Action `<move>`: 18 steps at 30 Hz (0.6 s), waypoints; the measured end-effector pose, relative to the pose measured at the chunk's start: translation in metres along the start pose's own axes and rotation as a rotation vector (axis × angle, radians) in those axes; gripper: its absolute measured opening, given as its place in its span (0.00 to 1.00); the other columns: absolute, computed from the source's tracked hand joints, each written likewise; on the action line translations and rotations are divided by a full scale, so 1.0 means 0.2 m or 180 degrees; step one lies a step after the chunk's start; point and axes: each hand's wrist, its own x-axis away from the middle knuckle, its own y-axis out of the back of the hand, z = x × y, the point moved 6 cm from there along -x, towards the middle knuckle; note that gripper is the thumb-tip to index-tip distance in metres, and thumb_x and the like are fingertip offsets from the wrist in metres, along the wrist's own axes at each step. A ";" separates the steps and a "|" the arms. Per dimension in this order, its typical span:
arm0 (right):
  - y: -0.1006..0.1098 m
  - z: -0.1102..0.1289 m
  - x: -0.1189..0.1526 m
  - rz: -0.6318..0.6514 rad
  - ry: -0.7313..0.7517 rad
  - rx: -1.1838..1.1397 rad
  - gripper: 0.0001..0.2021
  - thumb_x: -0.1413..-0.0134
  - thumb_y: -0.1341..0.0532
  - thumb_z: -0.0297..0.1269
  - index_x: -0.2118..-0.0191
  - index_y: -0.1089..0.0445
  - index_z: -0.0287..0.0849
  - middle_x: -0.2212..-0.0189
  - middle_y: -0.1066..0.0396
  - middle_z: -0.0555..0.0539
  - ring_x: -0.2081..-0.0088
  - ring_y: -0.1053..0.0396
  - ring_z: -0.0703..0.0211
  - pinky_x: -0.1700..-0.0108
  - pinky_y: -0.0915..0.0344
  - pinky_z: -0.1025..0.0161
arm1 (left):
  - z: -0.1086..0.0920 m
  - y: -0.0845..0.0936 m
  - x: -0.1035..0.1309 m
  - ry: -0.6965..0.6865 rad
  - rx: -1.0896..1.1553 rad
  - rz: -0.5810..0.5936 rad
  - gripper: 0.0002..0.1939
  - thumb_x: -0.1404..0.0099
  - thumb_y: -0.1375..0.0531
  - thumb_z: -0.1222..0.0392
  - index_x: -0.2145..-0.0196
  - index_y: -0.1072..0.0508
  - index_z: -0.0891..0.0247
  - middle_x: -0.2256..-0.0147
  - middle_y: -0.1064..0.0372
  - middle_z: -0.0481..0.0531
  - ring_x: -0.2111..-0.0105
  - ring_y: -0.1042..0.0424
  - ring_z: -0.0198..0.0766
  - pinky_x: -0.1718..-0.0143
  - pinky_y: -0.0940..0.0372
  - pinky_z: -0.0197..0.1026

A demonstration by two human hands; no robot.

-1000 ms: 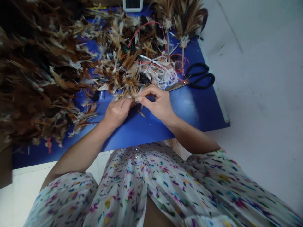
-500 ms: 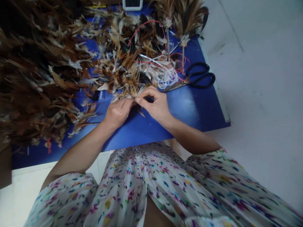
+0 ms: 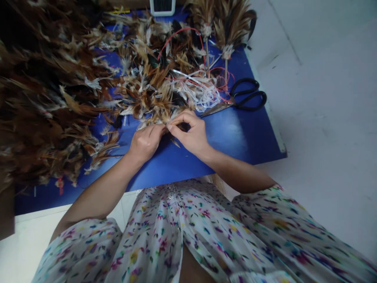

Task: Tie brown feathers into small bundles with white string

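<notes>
My left hand [image 3: 147,140] is closed at the near edge of a spread of brown and cream feathers [image 3: 147,92]. Fingertip to fingertip with it, my right hand [image 3: 190,131] pinches with thumb and forefinger. Small feathers [image 3: 175,142] poke out beneath the fingers, seemingly from a bunch held between both hands; most of it is hidden. Just beyond the right hand lies a tangle of clear plastic strip [image 3: 206,96], with red cord [image 3: 225,74] around it. Black-handled scissors [image 3: 249,94] rest to the right, blades pointing towards my right hand.
A large heap of dark brown feathers [image 3: 44,106] covers the left of the blue table [image 3: 182,169]. Two feather bunches on sticks [image 3: 226,68] lie at the back right. A white-framed object [image 3: 162,11] stands at the far edge. Pale floor [image 3: 324,137] lies right of the table.
The hands stay together in the same place, with only slight finger movement. The whole view has shifted a little; nothing else has visibly moved.
</notes>
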 end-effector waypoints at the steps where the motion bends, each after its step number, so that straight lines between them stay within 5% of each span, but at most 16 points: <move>1: 0.00 0.00 0.00 0.0002 0.0011 0.0035 0.06 0.50 0.35 0.30 0.74 0.32 0.45 0.72 0.28 0.52 0.65 0.31 0.59 0.53 0.35 0.57 | 0.00 0.00 0.00 0.0007 0.0021 0.0000 0.14 0.26 0.47 0.57 0.61 0.23 0.63 0.70 0.22 0.53 0.72 0.23 0.36 0.70 0.32 0.38; 18: 0.00 0.00 0.01 0.0038 0.0094 -0.0341 0.07 0.49 0.35 0.31 0.76 0.30 0.43 0.75 0.32 0.52 0.69 0.35 0.62 0.61 0.38 0.61 | -0.05 0.05 -0.03 -0.0364 -0.0200 -0.0248 0.11 0.27 0.46 0.62 0.63 0.24 0.66 0.73 0.23 0.54 0.75 0.24 0.37 0.72 0.34 0.38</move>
